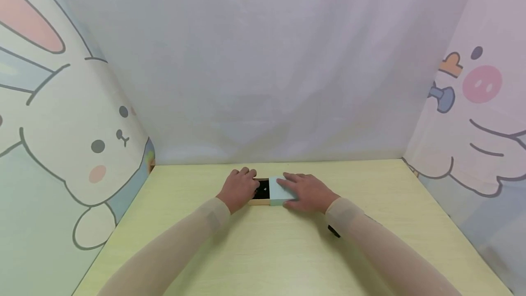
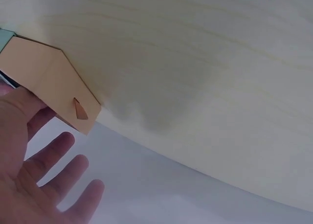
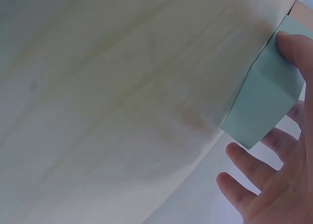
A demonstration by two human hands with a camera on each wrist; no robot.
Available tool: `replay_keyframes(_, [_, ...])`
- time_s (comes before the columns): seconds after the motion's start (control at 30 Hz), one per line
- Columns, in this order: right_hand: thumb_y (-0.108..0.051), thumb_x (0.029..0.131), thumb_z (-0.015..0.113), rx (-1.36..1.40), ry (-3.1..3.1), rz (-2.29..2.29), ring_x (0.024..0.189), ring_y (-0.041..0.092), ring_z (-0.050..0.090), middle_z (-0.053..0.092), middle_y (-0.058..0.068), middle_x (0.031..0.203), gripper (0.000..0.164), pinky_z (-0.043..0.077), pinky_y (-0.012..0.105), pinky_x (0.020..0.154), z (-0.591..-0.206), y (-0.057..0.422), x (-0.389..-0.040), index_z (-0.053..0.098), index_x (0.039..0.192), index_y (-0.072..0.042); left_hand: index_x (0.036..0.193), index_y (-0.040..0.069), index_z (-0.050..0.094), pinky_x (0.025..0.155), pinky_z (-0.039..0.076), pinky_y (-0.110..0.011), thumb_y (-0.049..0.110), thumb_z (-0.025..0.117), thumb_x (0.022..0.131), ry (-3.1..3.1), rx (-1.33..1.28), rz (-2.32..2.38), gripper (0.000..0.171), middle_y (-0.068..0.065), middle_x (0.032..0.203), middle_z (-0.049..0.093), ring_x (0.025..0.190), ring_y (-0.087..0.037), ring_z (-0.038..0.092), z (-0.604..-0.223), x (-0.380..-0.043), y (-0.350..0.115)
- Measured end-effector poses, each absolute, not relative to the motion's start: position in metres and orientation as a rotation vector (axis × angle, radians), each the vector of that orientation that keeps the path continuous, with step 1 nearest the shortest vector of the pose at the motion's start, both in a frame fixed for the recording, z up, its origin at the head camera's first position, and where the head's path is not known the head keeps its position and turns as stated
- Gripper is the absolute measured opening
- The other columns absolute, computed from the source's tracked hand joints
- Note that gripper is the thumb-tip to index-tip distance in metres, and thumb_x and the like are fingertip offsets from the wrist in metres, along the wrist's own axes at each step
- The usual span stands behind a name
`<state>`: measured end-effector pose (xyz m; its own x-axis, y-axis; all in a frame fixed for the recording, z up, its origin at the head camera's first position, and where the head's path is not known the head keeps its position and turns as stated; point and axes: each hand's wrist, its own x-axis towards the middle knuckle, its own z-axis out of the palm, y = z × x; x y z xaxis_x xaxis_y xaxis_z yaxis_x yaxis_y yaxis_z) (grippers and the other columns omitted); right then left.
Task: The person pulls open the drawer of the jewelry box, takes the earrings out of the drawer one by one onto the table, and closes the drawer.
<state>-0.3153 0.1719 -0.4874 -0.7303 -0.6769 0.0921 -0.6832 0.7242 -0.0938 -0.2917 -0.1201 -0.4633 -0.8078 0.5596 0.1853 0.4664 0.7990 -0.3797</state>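
Observation:
A drawer-style box lies on the table. Its pale blue-green sleeve [image 1: 276, 194] covers the right part, and a peach tray [image 2: 39, 65] sticks out to the left. The tray has a black lining [image 1: 263, 190] with a small light star shape on it. My right hand [image 1: 310, 193] holds the sleeve across its width, thumb on the near side and fingers over the top and far side. Over the tray's left part is my left hand [image 1: 239, 190], one finger reaching onto the lining. Its other fingers spread loosely in the left wrist view. Whether its thumb pinches anything is hidden.
A small black object [image 1: 334, 231] lies by my right cuff, partly covered by the sleeve. The light wood table [image 1: 279, 250] ends at a white back curtain [image 1: 263, 81]. Cartoon-printed curtains stand at both sides, a rabbit [image 1: 94, 150] on the left.

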Motion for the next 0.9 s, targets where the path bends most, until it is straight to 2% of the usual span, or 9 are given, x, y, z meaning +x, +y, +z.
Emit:
replay_keyframes(0.33, [-0.05,0.109,0.08,1.139,-2.828,0.177,0.158,0.044,0.067,0.059,0.017,0.18,0.076,0.058,0.065,0.128,-0.4875,0.1727,-0.3154,0.057,0.176,-0.022,0.124,0.025,0.09,0.105,0.067,-0.042,0.036,0.087,0.111,-2.739,-0.763,0.456,0.018,0.001,0.139,0.077,0.129,-0.023,0.071,-0.4687,-0.2949,-0.1176])
replay_keyframes(0.57, [-0.05,0.109,0.08,1.133,-2.838,0.185,0.159,0.044,0.067,0.059,0.017,0.181,0.076,0.058,0.065,0.128,-0.4875,0.1727,-0.3159,0.057,0.176,-0.022,0.129,0.027,0.09,0.11,0.067,-0.044,0.038,0.089,0.109,-2.746,-0.748,0.449,0.023,0.001,0.144,0.077,0.133,-0.023,0.072,-0.4687,-0.2963,-0.1172])
replay_keyframes(0.9, [-0.051,0.109,0.08,1.133,-2.842,0.195,0.16,0.045,0.065,0.058,0.017,0.181,0.077,0.056,0.067,0.129,-0.487,0.1726,-0.3149,0.056,0.177,-0.022,0.125,0.03,0.09,0.107,0.068,-0.044,0.036,0.091,0.107,-2.709,-0.761,0.413,0.019,0.002,0.143,0.078,0.131,-0.023,0.073,-0.4722,-0.2976,-0.1172])
